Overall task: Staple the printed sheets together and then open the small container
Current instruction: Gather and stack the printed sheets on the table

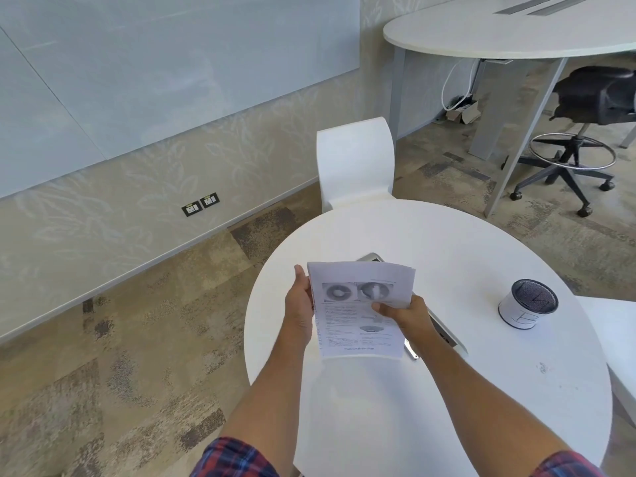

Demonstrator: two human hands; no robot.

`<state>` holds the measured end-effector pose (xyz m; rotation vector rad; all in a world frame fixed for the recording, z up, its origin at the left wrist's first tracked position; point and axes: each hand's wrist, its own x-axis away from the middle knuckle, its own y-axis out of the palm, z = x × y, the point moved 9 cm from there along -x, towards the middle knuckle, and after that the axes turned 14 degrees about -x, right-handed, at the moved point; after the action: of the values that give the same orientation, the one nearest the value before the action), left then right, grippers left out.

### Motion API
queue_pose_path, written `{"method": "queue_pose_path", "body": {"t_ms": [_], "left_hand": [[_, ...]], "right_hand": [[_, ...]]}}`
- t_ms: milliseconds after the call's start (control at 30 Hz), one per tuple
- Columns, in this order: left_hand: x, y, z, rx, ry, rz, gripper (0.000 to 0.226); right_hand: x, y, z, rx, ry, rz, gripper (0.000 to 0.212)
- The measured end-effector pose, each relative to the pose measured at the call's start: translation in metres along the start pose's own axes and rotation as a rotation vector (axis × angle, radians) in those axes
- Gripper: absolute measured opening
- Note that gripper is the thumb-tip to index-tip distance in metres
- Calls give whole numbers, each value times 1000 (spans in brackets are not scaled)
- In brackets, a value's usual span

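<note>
Printed sheets (pixel 361 304): small stack, held above the near-left part of a round white table (pixel 447 256), printed side up, two grey pictures near the far edge. Left hand (pixel 300 304): gripped the stack's left edge, thumb along it, fingers hidden underneath. Right hand (pixel 404 313): pinched the right side, thumb on top, fingers curled below. Small container (pixel 527 303): white cylinder with dark mesh top, stood upright on the table's right side, well apart from the sheets. Flat silver object (pixel 447 333): lay on the table, mostly hidden beneath the sheets; identity unclear. White chair (pixel 354 163): stood at the table's far side.
</note>
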<state>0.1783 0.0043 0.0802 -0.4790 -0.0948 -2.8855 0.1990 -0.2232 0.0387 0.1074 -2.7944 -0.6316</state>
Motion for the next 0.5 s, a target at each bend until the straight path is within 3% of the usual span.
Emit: {"method": "queue_pose_path", "body": {"t_ms": [100,300,500], "left_hand": [[2,-5,9,-28,57,-61,44],[5,-3,7,-130,88,-229,87],[4,0,-10,-183,76,-226,69]], "right_hand": [[2,0,-1,-34,2,-6,43],[0,2,2,-23,-2,-31,58],[-1,-2,20,25,50,-59,66]]}}
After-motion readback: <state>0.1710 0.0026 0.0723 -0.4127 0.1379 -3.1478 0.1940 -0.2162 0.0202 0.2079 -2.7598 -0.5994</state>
